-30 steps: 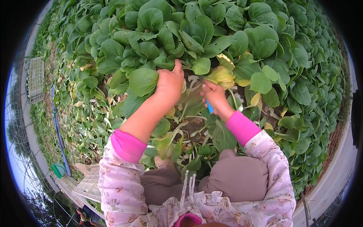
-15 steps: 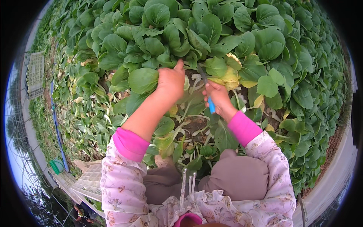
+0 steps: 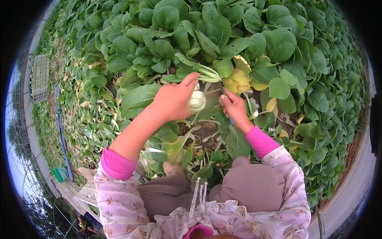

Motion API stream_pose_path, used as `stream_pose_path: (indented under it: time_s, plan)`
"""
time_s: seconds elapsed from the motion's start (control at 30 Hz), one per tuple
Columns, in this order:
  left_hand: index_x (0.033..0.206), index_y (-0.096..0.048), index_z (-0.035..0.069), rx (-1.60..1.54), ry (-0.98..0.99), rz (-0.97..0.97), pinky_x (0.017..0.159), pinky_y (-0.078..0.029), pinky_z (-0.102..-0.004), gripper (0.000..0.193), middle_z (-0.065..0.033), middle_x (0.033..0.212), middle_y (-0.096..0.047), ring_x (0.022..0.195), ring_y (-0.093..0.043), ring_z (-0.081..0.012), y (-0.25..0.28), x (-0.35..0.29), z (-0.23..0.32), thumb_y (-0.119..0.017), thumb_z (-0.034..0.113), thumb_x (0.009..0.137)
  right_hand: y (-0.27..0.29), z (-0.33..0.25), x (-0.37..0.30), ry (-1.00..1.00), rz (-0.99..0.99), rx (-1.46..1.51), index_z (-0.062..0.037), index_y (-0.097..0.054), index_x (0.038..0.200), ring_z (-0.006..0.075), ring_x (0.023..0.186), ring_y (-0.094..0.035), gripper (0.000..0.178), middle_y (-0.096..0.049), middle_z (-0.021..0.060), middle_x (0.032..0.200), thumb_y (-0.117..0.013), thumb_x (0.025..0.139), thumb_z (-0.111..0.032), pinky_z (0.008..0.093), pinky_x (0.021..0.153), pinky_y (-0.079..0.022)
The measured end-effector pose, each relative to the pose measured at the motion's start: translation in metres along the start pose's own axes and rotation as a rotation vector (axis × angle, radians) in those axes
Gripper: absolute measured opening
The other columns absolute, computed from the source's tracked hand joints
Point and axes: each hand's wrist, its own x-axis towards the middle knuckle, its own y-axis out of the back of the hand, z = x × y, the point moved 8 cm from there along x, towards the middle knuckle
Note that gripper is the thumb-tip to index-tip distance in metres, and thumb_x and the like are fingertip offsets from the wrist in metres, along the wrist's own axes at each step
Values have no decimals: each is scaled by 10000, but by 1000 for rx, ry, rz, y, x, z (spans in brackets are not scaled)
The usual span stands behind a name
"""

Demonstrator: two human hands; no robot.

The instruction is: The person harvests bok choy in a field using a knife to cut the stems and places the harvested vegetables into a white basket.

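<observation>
My left hand [image 3: 174, 98] is closed around a head of bok choy [image 3: 197, 102], its pale rounded base poking out past the fingers. Another bok choy [image 3: 209, 75] with pale green stalks lies across my left fingertips, cut end to the right; whether the fingers grip it too I cannot tell. My right hand [image 3: 235, 108] is wrapped round the blue handle of a knife [image 3: 231, 120]. Its narrow blade points up and away, the tip close to that cut end. Beside the blade sits a yellowed leaf [image 3: 237, 81].
Dense bok choy plants [image 3: 167, 20] fill the bed ahead and to the right. Trimmed leaves and stalks litter the soil [image 3: 203, 131] before my knees. At the left are a pale crate [image 3: 39, 77], a blue hose [image 3: 60, 123] and a green container [image 3: 60, 174].
My left hand has drawn back slightly, and pale bok choy bases now show at it. The knife has moved a little right and nearer to me, its blade now beside the cut end.
</observation>
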Motion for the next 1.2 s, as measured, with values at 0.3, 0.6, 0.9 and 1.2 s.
stream_pose_path:
  time_s: [0.3,0.6,0.9,1.2]
  plan:
    - [1287,-390,98,-574,-144,-125,861,-468,-377,846,-108,1381,-325,1087,-522,-322,17,-51,51,-712,151,506,3,-105,-58,418,-70,484,-9,-416,1215,67,604,-505,514,-619,115,1023,-699,800,-116,199,523,-417]
    - [1356,-300,52,-1277,-225,212,1022,-317,-354,908,-111,1301,-430,1207,-423,-224,39,-65,42,-764,178,585,10,-127,-66,502,-96,272,-14,-444,1150,68,673,-532,412,-639,90,921,-657,806,-96,196,557,-423]
    - [1364,-270,35,-1784,-68,78,1056,-282,-361,971,-93,1339,-394,1244,-387,-214,-10,-62,58,-788,352,607,-28,-100,-73,254,-163,716,-15,-433,1069,180,822,-611,200,-632,136,898,-495,882,-47,294,761,-491]
    - [1364,-232,35,-1873,124,102,1010,-332,-341,944,-91,1296,-387,1208,-393,-201,-29,-48,65,-798,250,639,-15,-91,-71,317,30,574,-12,-439,1032,140,779,-599,146,-596,93,874,-483,901,-59,271,704,-488]
